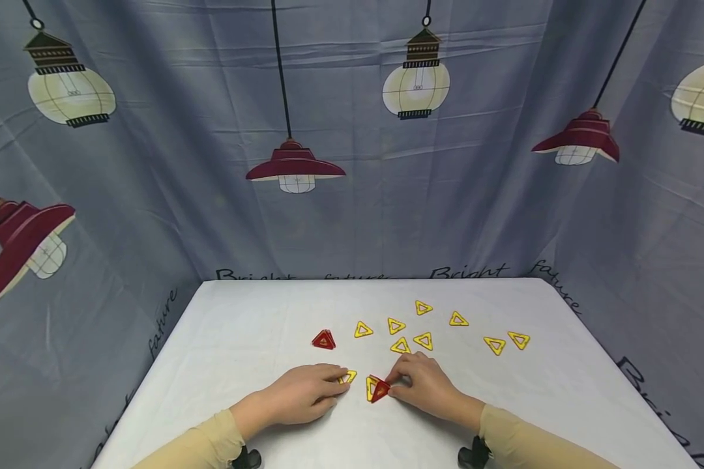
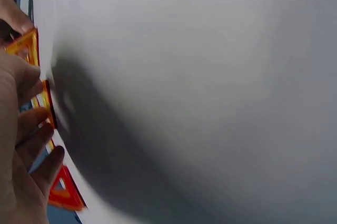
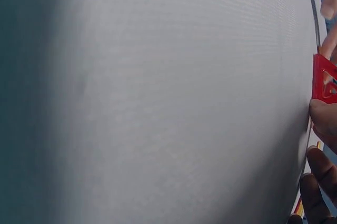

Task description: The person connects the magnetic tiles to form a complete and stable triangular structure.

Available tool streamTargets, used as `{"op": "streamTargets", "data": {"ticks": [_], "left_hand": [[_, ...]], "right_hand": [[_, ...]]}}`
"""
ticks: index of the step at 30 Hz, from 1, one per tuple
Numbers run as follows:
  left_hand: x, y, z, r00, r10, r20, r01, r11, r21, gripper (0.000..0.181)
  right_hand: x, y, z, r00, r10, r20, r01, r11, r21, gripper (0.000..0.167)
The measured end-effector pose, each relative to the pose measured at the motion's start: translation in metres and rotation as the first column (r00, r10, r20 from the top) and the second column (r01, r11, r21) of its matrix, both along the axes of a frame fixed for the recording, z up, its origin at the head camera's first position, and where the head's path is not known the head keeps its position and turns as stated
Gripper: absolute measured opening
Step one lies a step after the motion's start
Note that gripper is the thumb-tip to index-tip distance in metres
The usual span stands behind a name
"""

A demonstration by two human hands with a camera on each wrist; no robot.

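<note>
My left hand (image 1: 305, 394) pinches a yellow triangle frame (image 1: 349, 376) by one side; in the left wrist view the same yellow triangle (image 2: 33, 45) shows at the fingertips. A red triangle (image 1: 381, 390) is pinched in my right hand (image 1: 427, 385), between thumb and fingers, and the right wrist view shows this red triangle (image 3: 318, 79) standing on edge above the thumb. Partly hidden behind it is another yellow triangle (image 1: 369, 389); whether the two touch I cannot tell. Between the hands there is a small gap.
Red triangles (image 1: 324, 339), apparently stacked, lie on the white table (image 1: 258, 326) beyond the left hand. Several loose yellow triangles (image 1: 396, 326) are scattered farther back, with a pair (image 1: 519, 340) (image 1: 495, 345) off to the right. A grey curtain (image 1: 352, 228) surrounds the table.
</note>
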State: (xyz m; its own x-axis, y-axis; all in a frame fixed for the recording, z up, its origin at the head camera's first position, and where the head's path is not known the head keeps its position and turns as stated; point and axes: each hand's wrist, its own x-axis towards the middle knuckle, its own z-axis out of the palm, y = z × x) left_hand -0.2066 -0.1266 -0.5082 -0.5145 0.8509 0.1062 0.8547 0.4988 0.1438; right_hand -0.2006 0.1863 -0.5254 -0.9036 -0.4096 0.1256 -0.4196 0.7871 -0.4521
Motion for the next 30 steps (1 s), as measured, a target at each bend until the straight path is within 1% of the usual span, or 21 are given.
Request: {"op": "streamTargets", "data": {"ticks": [2, 6, 10, 13, 16, 19, 22, 25, 27, 30], "left_hand": [[0.000, 0.007, 0.001, 1.000, 0.020, 0.015, -0.021, 1.000, 0.008, 0.037], [0.001, 0.017, 0.004, 0.996, 0.087, 0.036, -0.088, 0.996, 0.020, 0.033], [0.006, 0.024, 0.005, 0.985, 0.166, 0.039, -0.167, 0.986, 0.017, 0.032], [0.012, 0.028, 0.005, 0.977, 0.214, 0.026, -0.214, 0.977, 0.011, 0.033], [0.017, 0.030, 0.005, 0.969, 0.246, 0.013, -0.246, 0.969, -0.001, 0.036], [0.019, 0.031, 0.004, 0.966, 0.257, 0.010, -0.257, 0.966, -0.007, 0.038], [0.018, 0.030, 0.003, 0.965, 0.261, 0.017, -0.261, 0.965, 0.004, 0.038], [0.014, 0.029, 0.001, 0.958, 0.284, 0.048, -0.285, 0.958, 0.023, 0.040], [0.010, 0.029, -0.001, 0.949, 0.305, 0.085, -0.309, 0.950, 0.038, 0.043], [0.002, 0.031, -0.006, 0.929, 0.343, 0.143, -0.354, 0.933, 0.061, 0.049]], "right_hand": [[0.000, 0.000, -0.001, 1.000, 0.001, 0.003, -0.001, 1.000, 0.002, 0.015], [0.000, -0.001, -0.002, 1.000, 0.005, 0.015, -0.005, 1.000, -0.001, 0.015], [0.000, -0.001, -0.001, 1.000, 0.005, 0.022, -0.005, 1.000, -0.010, 0.015], [0.000, 0.000, 0.000, 1.000, 0.000, 0.020, 0.000, 1.000, -0.010, 0.015], [0.001, 0.000, 0.001, 1.000, -0.004, 0.015, 0.004, 1.000, -0.008, 0.015], [0.001, 0.000, 0.002, 1.000, -0.006, 0.014, 0.006, 1.000, -0.006, 0.015], [0.001, -0.001, 0.002, 1.000, -0.009, 0.013, 0.009, 1.000, -0.002, 0.015], [0.001, -0.001, 0.002, 1.000, -0.012, 0.007, 0.012, 1.000, 0.002, 0.015], [0.001, -0.001, 0.002, 1.000, -0.013, 0.001, 0.013, 1.000, 0.003, 0.015], [0.002, -0.001, 0.001, 1.000, -0.009, -0.001, 0.009, 1.000, 0.000, 0.015]]}}
